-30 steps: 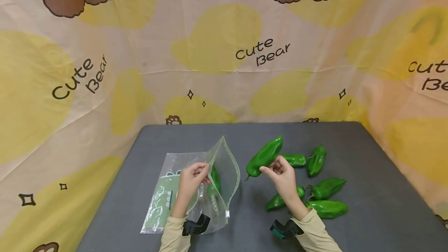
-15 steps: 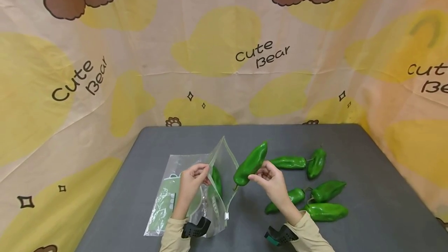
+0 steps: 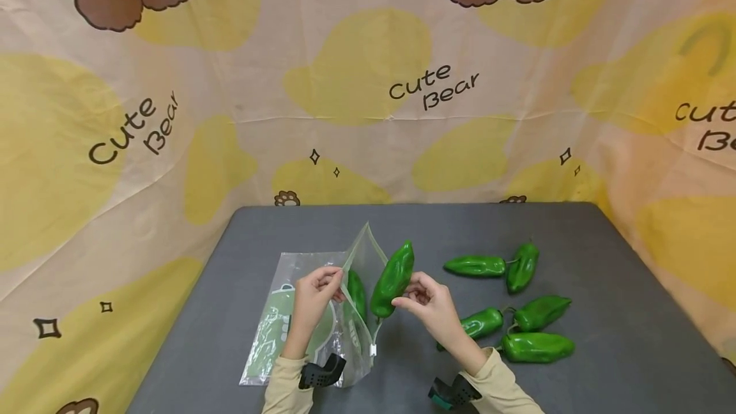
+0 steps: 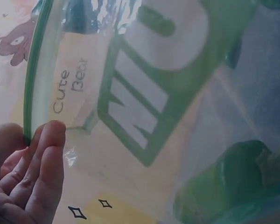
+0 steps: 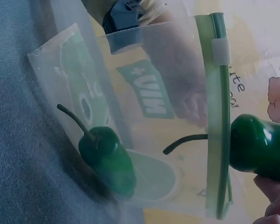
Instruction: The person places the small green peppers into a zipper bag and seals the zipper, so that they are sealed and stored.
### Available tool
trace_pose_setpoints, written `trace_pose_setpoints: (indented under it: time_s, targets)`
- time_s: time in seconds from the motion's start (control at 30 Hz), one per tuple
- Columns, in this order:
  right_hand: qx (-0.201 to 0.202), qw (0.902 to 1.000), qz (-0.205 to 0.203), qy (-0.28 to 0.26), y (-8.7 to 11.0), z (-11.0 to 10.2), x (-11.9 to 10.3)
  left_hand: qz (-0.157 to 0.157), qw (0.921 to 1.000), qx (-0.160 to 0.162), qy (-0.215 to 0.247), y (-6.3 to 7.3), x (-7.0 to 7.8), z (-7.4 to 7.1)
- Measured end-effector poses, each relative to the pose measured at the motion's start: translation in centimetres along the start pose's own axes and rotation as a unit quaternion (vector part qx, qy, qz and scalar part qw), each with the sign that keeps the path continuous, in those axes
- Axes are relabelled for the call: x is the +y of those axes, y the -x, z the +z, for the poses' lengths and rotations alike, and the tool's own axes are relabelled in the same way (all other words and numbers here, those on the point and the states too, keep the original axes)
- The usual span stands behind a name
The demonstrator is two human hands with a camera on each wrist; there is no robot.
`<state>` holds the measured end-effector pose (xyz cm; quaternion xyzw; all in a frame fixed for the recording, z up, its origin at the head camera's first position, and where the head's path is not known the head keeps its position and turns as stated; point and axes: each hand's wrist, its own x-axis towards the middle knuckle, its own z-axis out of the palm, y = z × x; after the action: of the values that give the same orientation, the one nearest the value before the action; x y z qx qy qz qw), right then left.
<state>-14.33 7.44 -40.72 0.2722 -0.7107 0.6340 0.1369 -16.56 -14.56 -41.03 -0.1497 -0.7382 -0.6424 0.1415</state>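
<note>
My left hand (image 3: pixel 315 296) pinches the near-left rim of a clear zip bag (image 3: pixel 359 360), its mouth spread wide toward the right. One green pepper (image 5: pixel 109 163) lies inside, seen through the plastic. Between thumb and fingers, my right hand (image 3: pixel 431 302) holds another green pepper (image 3: pixel 393 280), stem end down and leaning, right at the bag's mouth. In the right wrist view this pepper's stem shows through the clear wall, past the green zip strip (image 5: pixel 218 177). The left wrist view shows fingertips (image 4: pixel 53 133) on the green-edged rim.
Several more green peppers (image 3: pixel 537 347) lie on the dark grey table (image 3: pixel 621 312) at the right, some behind my right forearm. A white slider (image 3: pixel 374 350) sits at the near end of the bag's zip. A printed cloth (image 3: pixel 345 82) hangs behind the table.
My right hand has carried its pepper leftward and slightly down to the bag's mouth, turning it more upright. My left hand keeps its hold on the rim, nearly still.
</note>
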Motion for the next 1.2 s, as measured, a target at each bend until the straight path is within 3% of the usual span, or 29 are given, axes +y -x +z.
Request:
trace_pose_setpoints:
  time_s: [0.37, 0.63, 0.87, 1.0, 1.2]
  targets:
    - [-0.014, 0.9971, -0.021, 0.072, 0.0, 0.9, -0.5, -0.016, 0.9997, -0.011, -0.017, -0.1, 0.2, -0.1]
    - [-0.022, 0.9973, -0.011, 0.07, -0.2, 1.5, -0.5, -0.01, 0.9999, 0.001, -0.006, -0.3, 0.0, -0.3]
    - [-0.028, 0.9956, -0.014, 0.088, 0.4, 2.0, 2.9, -0.019, 0.9998, 0.011, -0.001, -0.3, 0.3, -0.5]
    - [-0.038, 0.9946, -0.016, 0.095, 0.4, 2.2, 2.6, -0.01, 0.9998, 0.009, -0.011, -0.1, 0.5, -0.5]
    - [-0.04, 0.9923, -0.061, 0.1, -0.3, 2.5, 0.4, 0.014, 0.9996, 0.01, -0.024, -0.1, 0.9, -0.4]
